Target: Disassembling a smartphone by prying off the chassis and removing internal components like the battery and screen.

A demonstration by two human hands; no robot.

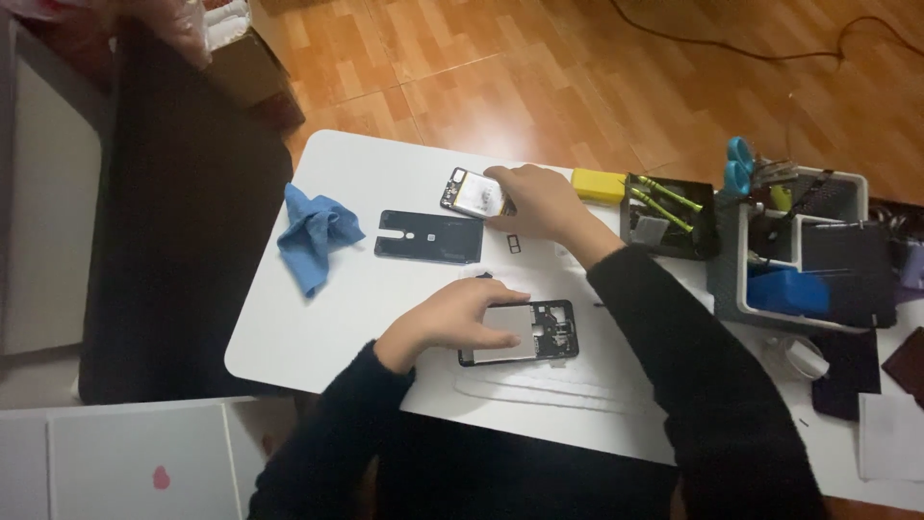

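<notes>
The left hand (452, 323) presses flat, fingers spread, on the phone frame (525, 332), lying left-to-right; farther off, the right hand (544, 202) grasps the battery module (474, 195).

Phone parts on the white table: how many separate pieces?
3. A dark back cover beside the blue cloth, a battery piece under the right hand, a phone frame under the left hand. Smaller bits may be hidden.

At your lower left lies a flat white box (144, 460) with a small pink mark (161, 478); a brown cardboard carton (252, 72) sits upper left
</notes>
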